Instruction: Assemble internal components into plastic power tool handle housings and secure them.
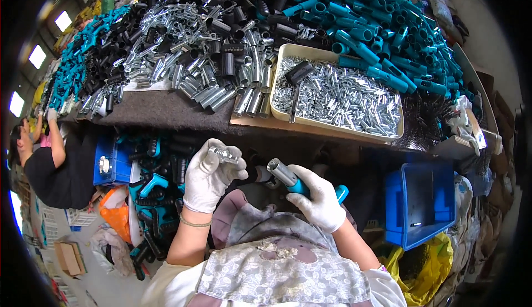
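Note:
White work gloves cover both of my hands. My left hand (212,174) is closed, its fingers curled round a small shiny metal fitting (224,155). In my right hand (317,197) is a teal handle with a metal tube (282,172) at its upper end, pointing up and to the left. The handle's other end (342,193) shows past the glove. Both hands are held apart in front of my apron, below the table's front edge. Part of the handle is hidden by my right fingers.
A cream tray (394,135) of small metal pins stands on the bench. Teal tubular parts (388,35), black sleeves and metal tubes (213,96) are heaped behind. A blue crate (393,207) stands at right; finished-looking teal-and-black pieces (152,207) lie at left. Another person (61,163) works far left.

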`<control>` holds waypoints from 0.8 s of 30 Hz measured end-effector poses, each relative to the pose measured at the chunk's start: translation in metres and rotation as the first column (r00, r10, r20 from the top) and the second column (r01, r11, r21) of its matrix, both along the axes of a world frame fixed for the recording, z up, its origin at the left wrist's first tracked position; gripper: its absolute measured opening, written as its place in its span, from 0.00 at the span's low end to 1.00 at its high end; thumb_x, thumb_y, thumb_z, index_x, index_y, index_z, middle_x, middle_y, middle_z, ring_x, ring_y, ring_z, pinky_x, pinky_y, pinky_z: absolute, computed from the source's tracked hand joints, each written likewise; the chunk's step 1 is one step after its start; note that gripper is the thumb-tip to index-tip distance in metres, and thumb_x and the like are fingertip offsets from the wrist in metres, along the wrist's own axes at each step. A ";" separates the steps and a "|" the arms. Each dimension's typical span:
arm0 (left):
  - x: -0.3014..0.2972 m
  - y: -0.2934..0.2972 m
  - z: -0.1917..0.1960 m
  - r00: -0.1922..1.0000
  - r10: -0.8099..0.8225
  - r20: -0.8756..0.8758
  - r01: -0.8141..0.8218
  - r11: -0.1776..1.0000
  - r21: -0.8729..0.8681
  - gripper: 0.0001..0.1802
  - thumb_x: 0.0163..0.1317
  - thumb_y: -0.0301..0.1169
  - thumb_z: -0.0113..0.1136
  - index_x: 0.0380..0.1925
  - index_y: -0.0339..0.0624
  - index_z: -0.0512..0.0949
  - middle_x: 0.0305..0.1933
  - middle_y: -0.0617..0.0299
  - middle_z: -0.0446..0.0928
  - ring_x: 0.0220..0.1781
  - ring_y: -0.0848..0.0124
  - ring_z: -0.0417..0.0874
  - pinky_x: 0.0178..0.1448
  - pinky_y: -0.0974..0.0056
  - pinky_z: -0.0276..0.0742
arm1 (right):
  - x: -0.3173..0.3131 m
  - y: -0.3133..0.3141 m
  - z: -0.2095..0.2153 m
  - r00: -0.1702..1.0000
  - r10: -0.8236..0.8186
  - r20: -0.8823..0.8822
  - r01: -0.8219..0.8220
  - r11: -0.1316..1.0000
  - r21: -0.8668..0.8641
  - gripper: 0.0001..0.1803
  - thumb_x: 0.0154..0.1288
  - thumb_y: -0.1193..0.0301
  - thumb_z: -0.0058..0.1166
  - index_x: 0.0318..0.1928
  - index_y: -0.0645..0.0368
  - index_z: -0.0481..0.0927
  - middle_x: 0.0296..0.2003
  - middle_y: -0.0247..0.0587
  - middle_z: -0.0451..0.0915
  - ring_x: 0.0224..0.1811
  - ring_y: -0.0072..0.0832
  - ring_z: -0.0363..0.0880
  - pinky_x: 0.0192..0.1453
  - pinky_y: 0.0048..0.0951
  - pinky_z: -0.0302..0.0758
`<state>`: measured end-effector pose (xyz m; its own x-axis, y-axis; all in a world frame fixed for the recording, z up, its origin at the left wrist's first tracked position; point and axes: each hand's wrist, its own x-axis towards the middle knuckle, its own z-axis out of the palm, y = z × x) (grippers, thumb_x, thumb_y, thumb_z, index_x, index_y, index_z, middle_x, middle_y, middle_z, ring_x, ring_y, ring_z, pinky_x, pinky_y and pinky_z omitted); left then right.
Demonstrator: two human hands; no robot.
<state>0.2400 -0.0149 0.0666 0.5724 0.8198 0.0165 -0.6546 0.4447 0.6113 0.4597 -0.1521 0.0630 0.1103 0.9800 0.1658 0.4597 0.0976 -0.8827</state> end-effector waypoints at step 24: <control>0.006 -0.012 0.057 0.443 0.255 -0.859 0.614 0.612 0.498 0.12 0.57 0.27 0.67 0.42 0.36 0.83 0.37 0.53 0.84 0.35 0.68 0.86 0.42 0.65 0.80 | -0.001 -0.006 0.011 0.905 0.054 0.422 -0.078 0.996 0.038 0.28 0.54 0.66 0.67 0.57 0.55 0.79 0.32 0.47 0.80 0.35 0.47 0.81 0.40 0.44 0.77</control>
